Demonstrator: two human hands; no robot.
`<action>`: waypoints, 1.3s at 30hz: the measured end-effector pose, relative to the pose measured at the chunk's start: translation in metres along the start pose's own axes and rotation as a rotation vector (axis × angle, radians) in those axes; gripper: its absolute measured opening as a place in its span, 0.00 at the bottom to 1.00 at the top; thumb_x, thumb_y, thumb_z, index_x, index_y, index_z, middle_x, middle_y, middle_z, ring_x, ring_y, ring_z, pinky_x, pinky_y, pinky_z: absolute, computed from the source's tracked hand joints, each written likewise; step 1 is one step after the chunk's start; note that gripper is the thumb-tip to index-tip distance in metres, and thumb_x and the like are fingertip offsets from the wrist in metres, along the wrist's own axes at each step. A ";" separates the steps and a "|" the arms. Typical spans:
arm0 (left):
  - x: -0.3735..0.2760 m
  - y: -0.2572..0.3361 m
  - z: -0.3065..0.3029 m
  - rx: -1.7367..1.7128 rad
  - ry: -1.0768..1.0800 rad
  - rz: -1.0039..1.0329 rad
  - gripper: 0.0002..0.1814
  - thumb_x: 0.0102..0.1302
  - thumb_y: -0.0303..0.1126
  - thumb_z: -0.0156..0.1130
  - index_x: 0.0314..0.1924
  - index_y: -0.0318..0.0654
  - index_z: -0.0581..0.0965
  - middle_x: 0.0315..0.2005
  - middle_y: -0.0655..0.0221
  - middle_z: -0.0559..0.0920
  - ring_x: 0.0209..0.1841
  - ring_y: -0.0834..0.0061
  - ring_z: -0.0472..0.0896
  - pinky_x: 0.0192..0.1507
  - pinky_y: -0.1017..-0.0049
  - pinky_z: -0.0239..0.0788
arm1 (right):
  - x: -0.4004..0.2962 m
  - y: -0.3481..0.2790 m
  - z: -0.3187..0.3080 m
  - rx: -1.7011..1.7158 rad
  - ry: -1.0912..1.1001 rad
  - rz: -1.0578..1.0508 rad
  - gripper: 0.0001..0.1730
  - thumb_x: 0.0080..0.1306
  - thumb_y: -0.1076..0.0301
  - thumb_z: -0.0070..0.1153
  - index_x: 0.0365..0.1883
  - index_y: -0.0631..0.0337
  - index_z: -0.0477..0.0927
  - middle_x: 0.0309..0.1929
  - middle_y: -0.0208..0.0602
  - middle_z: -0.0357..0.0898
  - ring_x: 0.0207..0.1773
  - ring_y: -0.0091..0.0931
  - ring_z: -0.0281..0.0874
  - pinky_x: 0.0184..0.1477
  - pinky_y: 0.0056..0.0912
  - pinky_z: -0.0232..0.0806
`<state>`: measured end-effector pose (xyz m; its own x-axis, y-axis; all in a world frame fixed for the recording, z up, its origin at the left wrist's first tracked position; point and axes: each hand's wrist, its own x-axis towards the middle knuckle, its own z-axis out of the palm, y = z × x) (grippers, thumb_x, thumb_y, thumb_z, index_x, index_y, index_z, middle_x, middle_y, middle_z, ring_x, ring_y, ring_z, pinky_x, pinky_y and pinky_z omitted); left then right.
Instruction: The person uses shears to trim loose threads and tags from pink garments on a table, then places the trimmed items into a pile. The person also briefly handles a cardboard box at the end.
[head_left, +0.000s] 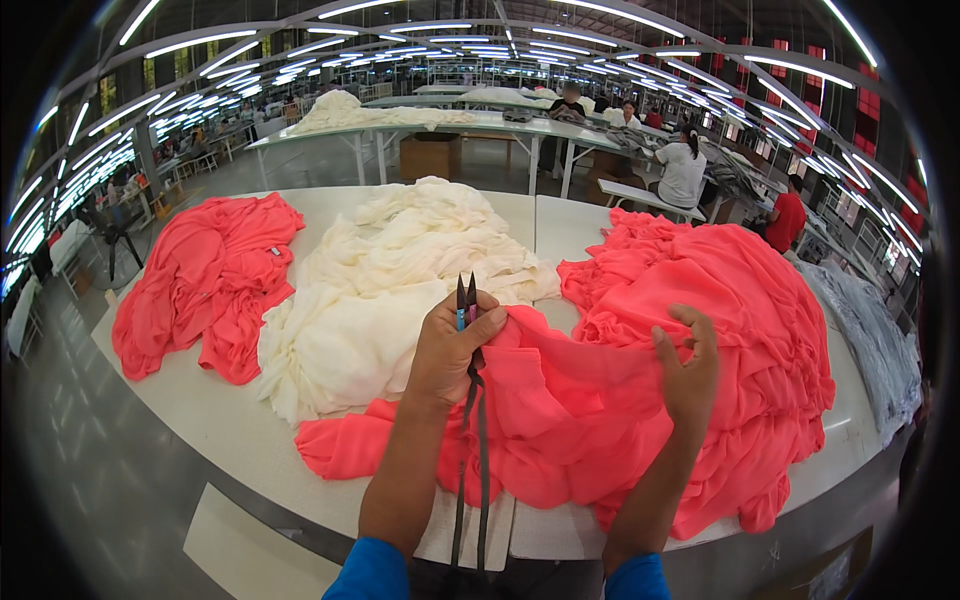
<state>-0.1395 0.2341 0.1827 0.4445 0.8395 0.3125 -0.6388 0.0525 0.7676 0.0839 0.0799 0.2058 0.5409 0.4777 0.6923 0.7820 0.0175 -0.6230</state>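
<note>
My left hand (455, 341) grips a pair of thread snips (466, 304), blades pointing up, together with an edge of a coral garment (555, 390). A dark strap (482, 465) hangs from beneath that hand toward my body. My right hand (690, 367) is raised in front of the coral fabric, its thumb apart from the curled fingers and nothing visible between them. Between the hands the sheer garment drapes down over the white table (247, 435). Behind my right hand rises a large heap of coral garments (750, 300).
Cream garments (375, 315) are piled mid-table, with a smaller coral pile (210, 277) at the left. Clear plastic wrapping (862, 337) lies along the right edge. Beyond stand another long table (420, 126), a bench (649, 198) and several people, one in white (681, 169).
</note>
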 end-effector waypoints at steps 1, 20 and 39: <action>-0.001 0.000 0.001 -0.005 -0.015 0.004 0.07 0.62 0.25 0.69 0.37 0.39 0.78 0.24 0.81 0.76 0.24 0.92 0.69 0.25 0.89 0.60 | -0.003 -0.005 0.003 0.007 -0.066 -0.067 0.18 0.60 0.71 0.65 0.49 0.60 0.78 0.52 0.36 0.77 0.58 0.32 0.71 0.61 0.35 0.64; -0.017 0.001 0.024 0.146 -0.068 0.003 0.06 0.62 0.22 0.67 0.36 0.37 0.77 0.26 0.79 0.76 0.27 0.92 0.71 0.30 0.88 0.64 | -0.037 -0.053 0.052 0.485 -0.458 -0.077 0.21 0.64 0.81 0.47 0.57 0.68 0.73 0.45 0.47 0.79 0.48 0.33 0.79 0.48 0.31 0.70; -0.019 0.010 0.023 0.053 -0.200 -0.077 0.05 0.64 0.24 0.65 0.38 0.37 0.77 0.30 0.79 0.75 0.30 0.90 0.70 0.31 0.86 0.63 | -0.025 -0.048 0.025 0.708 -0.521 0.116 0.10 0.73 0.70 0.52 0.48 0.67 0.78 0.21 0.17 0.64 0.24 0.09 0.56 0.27 0.17 0.52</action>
<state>-0.1397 0.2065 0.1969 0.6094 0.7101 0.3527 -0.5666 0.0789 0.8202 0.0251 0.0888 0.2093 0.2603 0.8465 0.4644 0.2621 0.4010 -0.8778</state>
